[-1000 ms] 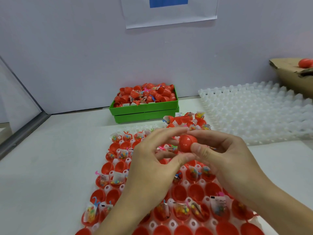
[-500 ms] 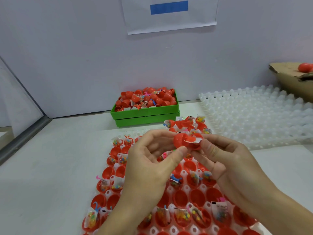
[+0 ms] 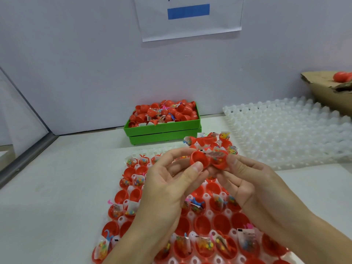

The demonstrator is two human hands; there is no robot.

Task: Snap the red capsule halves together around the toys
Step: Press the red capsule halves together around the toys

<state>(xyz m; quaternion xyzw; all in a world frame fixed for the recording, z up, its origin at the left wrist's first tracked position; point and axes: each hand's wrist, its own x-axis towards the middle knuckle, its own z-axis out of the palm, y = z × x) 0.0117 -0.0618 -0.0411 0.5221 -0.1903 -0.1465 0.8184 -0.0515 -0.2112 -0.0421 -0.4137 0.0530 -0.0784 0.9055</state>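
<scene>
Two red capsule halves are held apart above the middle of a white cell tray [image 3: 206,196] on the tabletop [image 3: 57,187]. The empty capsule half [image 3: 199,160] is pinched between thumb and fingertips of the left hand [image 3: 167,189], its hollow turned towards the camera. The filled capsule half [image 3: 221,161], with a clear toy packet [image 3: 215,154] sticking out of it, is pinched by the thumb and fingers of the right hand [image 3: 245,180]. The two halves are seen just beside each other, their rims close or touching, not closed together. In the tray below, many red halves are seated in the cells, some loaded with packets of coloured beads, others hollow. A green bin [image 3: 163,130] heaped with red halves and toys is placed behind the tray, against the wall. A second white cell tray [image 3: 285,130] lies to the right, and beyond it a cardboard box [image 3: 323,88] carrying a red capsule [image 3: 342,76] is seen. A paper notice [image 3: 188,18] with a blue bar is fixed to the wall.
</scene>
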